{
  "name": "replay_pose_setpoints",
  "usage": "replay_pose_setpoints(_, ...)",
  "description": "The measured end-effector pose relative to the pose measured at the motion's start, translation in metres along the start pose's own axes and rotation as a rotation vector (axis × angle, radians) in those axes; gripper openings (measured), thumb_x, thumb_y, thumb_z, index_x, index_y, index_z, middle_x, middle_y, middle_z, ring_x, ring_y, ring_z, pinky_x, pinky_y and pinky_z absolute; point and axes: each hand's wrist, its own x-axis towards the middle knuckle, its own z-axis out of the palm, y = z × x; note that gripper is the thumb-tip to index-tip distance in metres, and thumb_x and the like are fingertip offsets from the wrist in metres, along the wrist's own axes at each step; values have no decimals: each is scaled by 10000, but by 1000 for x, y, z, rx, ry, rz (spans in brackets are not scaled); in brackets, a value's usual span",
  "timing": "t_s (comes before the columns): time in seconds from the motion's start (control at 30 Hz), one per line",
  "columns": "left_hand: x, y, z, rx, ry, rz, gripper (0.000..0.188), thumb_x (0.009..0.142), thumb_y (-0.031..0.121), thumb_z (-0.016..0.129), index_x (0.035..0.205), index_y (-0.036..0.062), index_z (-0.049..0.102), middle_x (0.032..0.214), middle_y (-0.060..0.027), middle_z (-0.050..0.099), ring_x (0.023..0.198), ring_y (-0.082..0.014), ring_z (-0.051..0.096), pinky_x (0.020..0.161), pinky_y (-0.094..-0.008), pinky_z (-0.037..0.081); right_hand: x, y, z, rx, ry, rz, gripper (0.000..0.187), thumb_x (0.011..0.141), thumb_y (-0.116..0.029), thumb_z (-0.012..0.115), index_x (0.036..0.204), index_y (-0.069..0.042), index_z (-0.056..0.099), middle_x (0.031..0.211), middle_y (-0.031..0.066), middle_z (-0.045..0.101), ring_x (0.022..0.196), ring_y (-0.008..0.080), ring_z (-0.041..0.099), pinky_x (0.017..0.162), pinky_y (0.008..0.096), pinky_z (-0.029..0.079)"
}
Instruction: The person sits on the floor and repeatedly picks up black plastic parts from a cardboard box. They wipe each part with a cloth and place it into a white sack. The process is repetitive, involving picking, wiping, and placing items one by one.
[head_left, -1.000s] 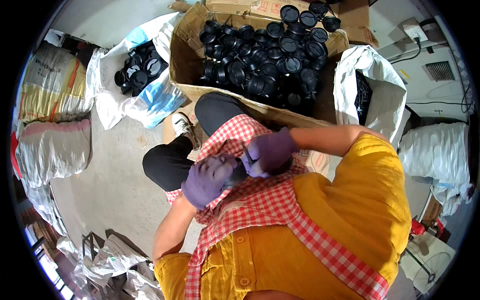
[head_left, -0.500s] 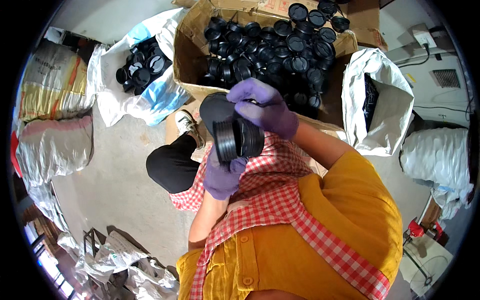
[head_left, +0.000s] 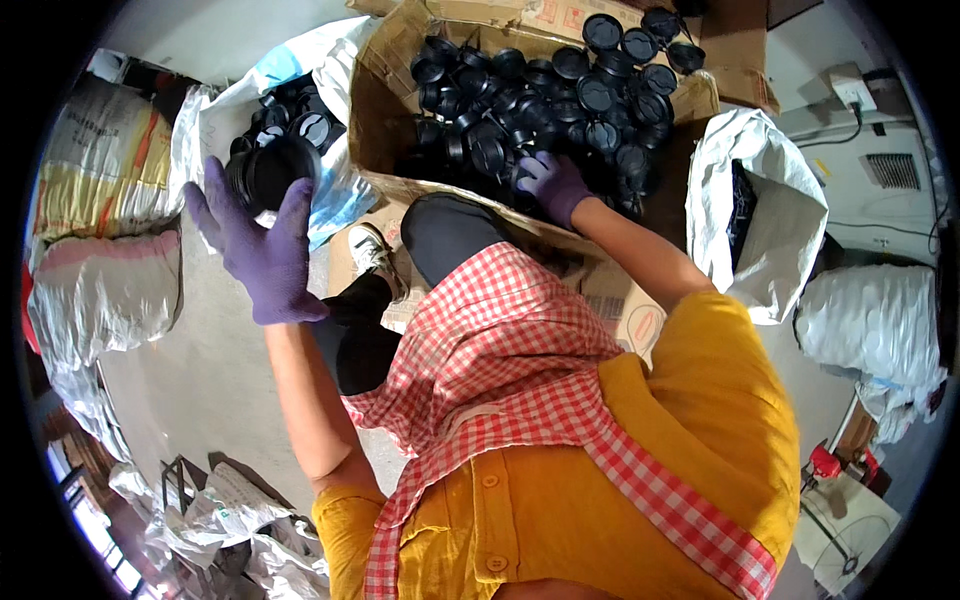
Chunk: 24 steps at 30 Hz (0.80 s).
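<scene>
My left hand [head_left: 255, 245], in a purple glove, reaches out on the left with fingers spread wide. Just beyond its fingertips a black ribbed round cap [head_left: 262, 178] hangs over the mouth of a white and blue bag [head_left: 335, 190], which holds more black caps [head_left: 315, 128]. My right hand [head_left: 555, 187], also gloved in purple, is down at the near side of a cardboard box [head_left: 440, 190] full of black round caps [head_left: 570, 105]. Its fingers curl among the caps; what they grip is lost in the dark pile.
An open white sack [head_left: 770, 240] with dark contents stands right of the box. Stuffed sacks [head_left: 105, 170] line the left side, and another wrapped bundle [head_left: 870, 315] sits at the right. Crumpled white bags [head_left: 230, 520] lie at the lower left.
Both hands were together over my lap around a black ribbed cap. The left has swung left to the bag and spread its fingers at the cap; the right has moved into the box.
</scene>
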Motion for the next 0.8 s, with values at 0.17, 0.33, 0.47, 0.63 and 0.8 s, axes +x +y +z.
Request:
replay_pose_setpoints(0.17,-53,-1,14,-490,-453,-306,495,784,126,687,1246,67,520,1324,-120,475,1219,-209,442,955,-329,388,20,16,1,247,-383,246,141,801,-181,533,849,-103,640,936,133,627,879,323,602,754,423,485)
replay_pose_setpoints(0.33,-117,19,37,-873,-745,-728,371,863,98,597,1210,-20,536,1131,-93,587,1011,-170,559,905,-277,437,0,19,-67,893,-146,754,318,852,-301,569,1048,-55,611,965,158,634,887,265,618,783,369,475)
replay_pose_setpoints(0.47,-133,62,56,-1171,-893,-862,465,897,113,553,1319,-16,408,1256,-114,516,1058,-188,539,903,-303,452,-14,-6,-104,1362,129,911,273,880,-274,571,1013,-37,593,901,43,602,857,129,545,781,274,439)
replay_pose_setpoints(0.63,-133,85,61,-1405,-762,-1035,552,870,244,568,1330,39,342,1067,-116,561,881,-193,583,773,-322,504,-33,-92,-137,801,549,149,152,848,-150,582,957,-44,592,918,128,603,861,290,601,809,344,471)
replay_pose_setpoints(0.8,-132,63,31,-1516,-739,-1010,463,796,76,516,1241,-38,458,1037,-107,589,892,-185,588,799,-305,500,-33,-70,-142,1014,389,116,258,807,-110,580,1058,-57,556,1022,147,581,991,335,553,868,404,452)
